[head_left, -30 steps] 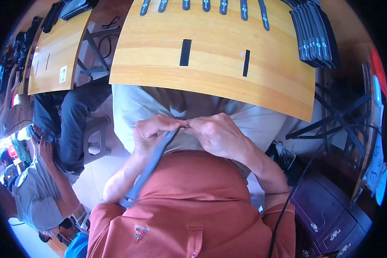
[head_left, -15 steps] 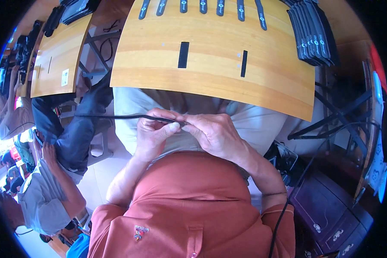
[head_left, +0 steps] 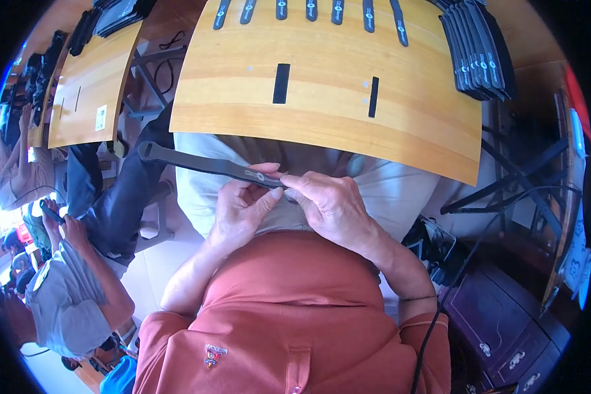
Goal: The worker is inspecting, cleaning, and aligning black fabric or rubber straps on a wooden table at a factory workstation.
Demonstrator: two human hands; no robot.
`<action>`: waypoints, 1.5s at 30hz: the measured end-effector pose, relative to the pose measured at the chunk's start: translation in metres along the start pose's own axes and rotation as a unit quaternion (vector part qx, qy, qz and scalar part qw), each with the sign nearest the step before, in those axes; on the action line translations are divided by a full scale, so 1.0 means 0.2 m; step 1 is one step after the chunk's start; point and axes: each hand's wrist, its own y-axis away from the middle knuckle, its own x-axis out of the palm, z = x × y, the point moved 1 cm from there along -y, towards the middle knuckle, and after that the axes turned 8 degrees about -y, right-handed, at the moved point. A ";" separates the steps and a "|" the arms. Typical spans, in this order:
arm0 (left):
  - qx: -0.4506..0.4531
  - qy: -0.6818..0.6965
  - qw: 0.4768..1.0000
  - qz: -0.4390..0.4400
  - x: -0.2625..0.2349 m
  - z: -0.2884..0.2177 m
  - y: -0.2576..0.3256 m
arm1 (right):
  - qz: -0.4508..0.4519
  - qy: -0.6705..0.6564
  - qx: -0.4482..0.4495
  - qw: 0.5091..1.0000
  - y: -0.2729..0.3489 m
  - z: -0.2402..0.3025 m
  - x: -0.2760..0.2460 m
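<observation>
I hold a long dark grey strap (head_left: 197,162) over my lap, below the near edge of a wooden table (head_left: 322,125). My left hand (head_left: 243,207) pinches the strap near its right end, thumb and fingers closed on it. My right hand (head_left: 331,203) meets it there and grips the same end. The strap's free end, with a slot in it, reaches out to the left past my knee.
Two short black strips (head_left: 281,83) lie on the table, a row of several dark straps (head_left: 308,11) at its far edge and a stack of them (head_left: 476,49) far right. A second wooden table (head_left: 88,92) is at left. Other people sit lower left (head_left: 65,289).
The strap hung down along my left forearm a second ago. It has swung up and now stretches flat out to the left. Both hands stayed together at its end.
</observation>
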 end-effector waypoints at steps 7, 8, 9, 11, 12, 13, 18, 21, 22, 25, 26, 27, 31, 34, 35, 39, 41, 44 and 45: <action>0.003 -0.028 1.000 0.003 0.00 0.06 0.01 | 0.007 -0.014 0.009 1.000 0.01 0.00 0.02; 0.008 -0.024 1.000 -0.015 0.01 0.07 0.01 | 0.007 -0.014 0.009 1.000 0.01 0.01 0.02; 0.008 -0.023 1.000 -0.015 0.02 0.09 0.01 | 0.011 -0.005 0.009 1.000 0.01 0.01 0.02; 0.028 -0.054 0.998 -0.033 0.03 0.11 0.01 | 0.015 0.004 0.011 1.000 0.02 0.01 0.02; 0.027 -0.053 0.998 -0.032 0.03 0.11 0.01 | 0.025 0.018 0.005 1.000 0.02 0.01 0.01; 0.023 -0.100 0.995 -0.019 0.02 0.11 0.01 | 0.036 0.033 0.000 0.999 0.03 0.01 0.01; -0.020 -0.035 0.999 0.018 -0.07 0.12 0.12 | -0.007 0.077 -0.021 0.997 -0.05 0.04 -0.14; 0.044 -0.023 0.999 -0.005 0.00 0.04 0.08 | 0.004 0.074 -0.025 0.997 -0.06 0.06 -0.14; 0.025 -0.062 0.998 -0.012 -0.02 0.03 0.06 | 0.009 0.060 -0.026 0.998 -0.05 0.08 -0.13; 0.069 -0.116 0.990 -0.052 0.00 0.03 0.04 | -0.014 0.022 -0.029 0.999 -0.03 0.10 -0.06; 0.072 -0.159 0.983 -0.060 0.00 0.01 0.04 | -0.012 0.020 -0.026 0.999 -0.03 0.12 -0.06; 0.074 -0.160 0.982 -0.062 0.00 -0.01 0.04 | -0.013 0.020 -0.028 0.999 -0.03 0.12 -0.06; 0.092 -0.220 0.969 -0.067 0.00 -0.02 0.06 | -0.008 0.037 -0.011 0.999 0.00 0.13 -0.02; 0.096 -0.244 0.963 -0.052 0.01 -0.07 0.06 | -0.013 0.014 -0.012 1.000 0.01 0.13 0.00; 0.081 -0.247 0.965 -0.041 0.01 -0.09 0.06 | 0.002 -0.011 0.008 1.000 0.01 0.12 -0.01; 0.079 -0.281 0.956 0.034 -0.05 -0.11 0.07 | 0.057 -0.089 0.054 0.993 0.02 0.10 -0.03; 0.136 -0.300 0.942 0.060 -0.09 -0.08 0.07 | 0.090 -0.108 0.053 0.989 0.01 0.09 -0.05; 0.217 -0.331 0.911 0.113 -0.13 -0.09 0.08 | 0.161 -0.144 0.064 0.974 -0.01 0.08 -0.09; 0.240 -0.344 0.898 0.135 -0.14 -0.09 0.08 | 0.201 -0.161 0.074 0.963 -0.02 0.07 -0.10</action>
